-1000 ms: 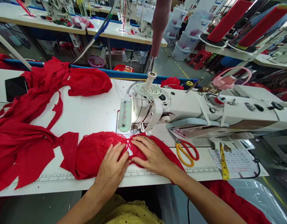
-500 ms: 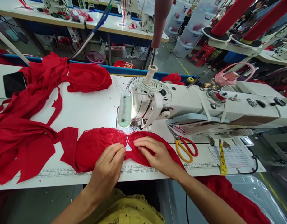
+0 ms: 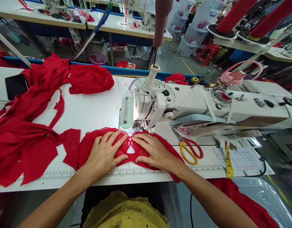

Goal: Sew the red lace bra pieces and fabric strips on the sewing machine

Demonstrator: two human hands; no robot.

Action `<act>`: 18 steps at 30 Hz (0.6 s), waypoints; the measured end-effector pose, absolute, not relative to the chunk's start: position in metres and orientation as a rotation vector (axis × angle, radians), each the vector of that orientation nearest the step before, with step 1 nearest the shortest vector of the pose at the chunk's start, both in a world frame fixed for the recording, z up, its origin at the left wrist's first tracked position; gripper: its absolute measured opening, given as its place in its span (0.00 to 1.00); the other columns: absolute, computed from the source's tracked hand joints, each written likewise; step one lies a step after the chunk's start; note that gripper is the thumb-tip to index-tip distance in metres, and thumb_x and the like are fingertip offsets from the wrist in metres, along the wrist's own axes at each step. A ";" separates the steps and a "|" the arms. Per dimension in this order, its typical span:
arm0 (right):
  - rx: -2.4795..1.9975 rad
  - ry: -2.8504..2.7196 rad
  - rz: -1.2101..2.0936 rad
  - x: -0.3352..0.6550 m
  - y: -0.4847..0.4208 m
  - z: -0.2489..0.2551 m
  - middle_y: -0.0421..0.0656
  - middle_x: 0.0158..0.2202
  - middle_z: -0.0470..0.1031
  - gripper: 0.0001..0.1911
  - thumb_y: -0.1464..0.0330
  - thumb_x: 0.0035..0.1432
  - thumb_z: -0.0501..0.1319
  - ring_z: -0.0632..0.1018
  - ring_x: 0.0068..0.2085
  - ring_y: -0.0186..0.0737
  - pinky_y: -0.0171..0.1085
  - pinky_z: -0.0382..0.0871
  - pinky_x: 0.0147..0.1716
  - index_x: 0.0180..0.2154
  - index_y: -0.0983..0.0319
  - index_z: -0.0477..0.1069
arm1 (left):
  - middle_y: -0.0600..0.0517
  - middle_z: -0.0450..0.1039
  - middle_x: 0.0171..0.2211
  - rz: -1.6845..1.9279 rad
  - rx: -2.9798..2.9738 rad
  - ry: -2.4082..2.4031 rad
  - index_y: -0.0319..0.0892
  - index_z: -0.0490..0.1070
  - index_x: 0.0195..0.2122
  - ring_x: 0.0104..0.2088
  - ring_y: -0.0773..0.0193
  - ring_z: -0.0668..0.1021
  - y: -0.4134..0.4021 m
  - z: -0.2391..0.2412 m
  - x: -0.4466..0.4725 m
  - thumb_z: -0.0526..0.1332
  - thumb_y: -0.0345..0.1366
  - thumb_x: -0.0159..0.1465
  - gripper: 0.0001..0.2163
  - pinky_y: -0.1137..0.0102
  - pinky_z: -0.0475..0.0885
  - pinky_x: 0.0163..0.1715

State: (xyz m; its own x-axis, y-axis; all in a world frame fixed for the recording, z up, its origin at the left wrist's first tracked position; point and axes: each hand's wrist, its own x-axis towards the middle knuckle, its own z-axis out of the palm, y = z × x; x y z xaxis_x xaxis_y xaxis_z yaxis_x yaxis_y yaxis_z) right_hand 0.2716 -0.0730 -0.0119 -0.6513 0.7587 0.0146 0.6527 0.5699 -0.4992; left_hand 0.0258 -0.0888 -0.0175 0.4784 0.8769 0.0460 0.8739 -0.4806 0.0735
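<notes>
A red lace bra [image 3: 89,139] lies spread on the white table in front of the sewing machine [image 3: 146,107]. Its centre, with crossed straps over a small gap, sits just below the needle area. My left hand [image 3: 106,152] rests flat on the left cup, fingers spread. On the right cup lies my right hand [image 3: 152,150], also open, with its fingertips near the centre gap. Both palms cover much of the cups. More red fabric [image 3: 17,139] is heaped at the left and joins the bra's left side.
Scissors [image 3: 188,147] with yellow and red handles lie right of the bra. Beyond them are a yellow tape measure [image 3: 228,160] and a written paper [image 3: 243,160]. A black phone [image 3: 16,87] lies far left. A clear plastic bin [image 3: 257,193] stands below the table's right side.
Both hands have gone from pinching at the bra's centre to lying flat on the cups with fingers spread. My left hand has shifted left and up. The bra's upper edge sits slightly nearer the machine.
</notes>
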 end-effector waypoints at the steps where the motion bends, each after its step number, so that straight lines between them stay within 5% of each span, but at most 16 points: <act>1: -1.178 -2.590 0.693 0.271 -0.072 -0.011 0.52 0.65 0.64 0.40 0.57 0.57 0.69 0.65 0.64 0.52 0.52 0.62 0.63 0.66 0.60 0.59 | 0.46 0.61 0.67 0.098 2.663 1.558 0.50 0.62 0.66 0.62 0.43 0.66 -0.086 -0.017 0.024 0.61 0.54 0.65 0.30 0.49 0.65 0.53; 18: -1.171 -2.665 0.897 0.277 -0.066 0.001 0.52 0.68 0.57 0.49 0.54 0.51 0.73 0.60 0.67 0.55 0.53 0.57 0.66 0.68 0.59 0.55 | 0.49 0.55 0.71 0.027 2.654 1.424 0.55 0.56 0.69 0.66 0.44 0.62 -0.076 -0.018 0.008 0.60 0.63 0.61 0.38 0.50 0.59 0.60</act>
State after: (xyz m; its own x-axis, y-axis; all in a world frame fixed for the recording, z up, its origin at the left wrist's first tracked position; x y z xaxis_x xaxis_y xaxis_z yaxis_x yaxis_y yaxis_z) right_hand 0.2770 -0.0664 0.0006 -0.7005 0.6993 -0.1423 0.6431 0.5322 -0.5506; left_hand 0.0084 -0.0757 -0.0185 0.5547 0.8308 -0.0451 0.8285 -0.5466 0.1219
